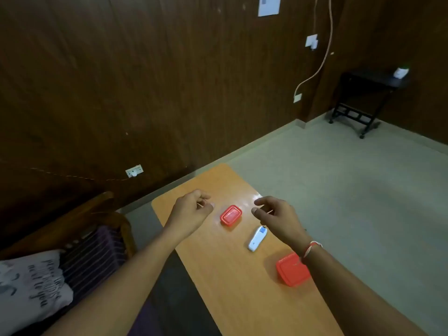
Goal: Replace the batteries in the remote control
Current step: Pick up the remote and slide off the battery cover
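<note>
A white remote control point(257, 238) lies flat on the orange table point(232, 287), pointing away from me. A small red lidded box point(231, 215) sits just beyond it, and a larger red lidded box point(292, 270) sits nearer, partly under my right wrist. My left hand point(194, 209) hovers left of the small box with its fingers curled loosely and nothing in them. My right hand point(276, 215) hovers above the far end of the remote, fingers apart and empty. No batteries are visible.
A wooden chair with a striped seat point(97, 248) and a printed cushion point(31, 289) stands left of the table. Wood-panelled walls are behind. A black side table point(363, 98) stands at the far right on the pale floor.
</note>
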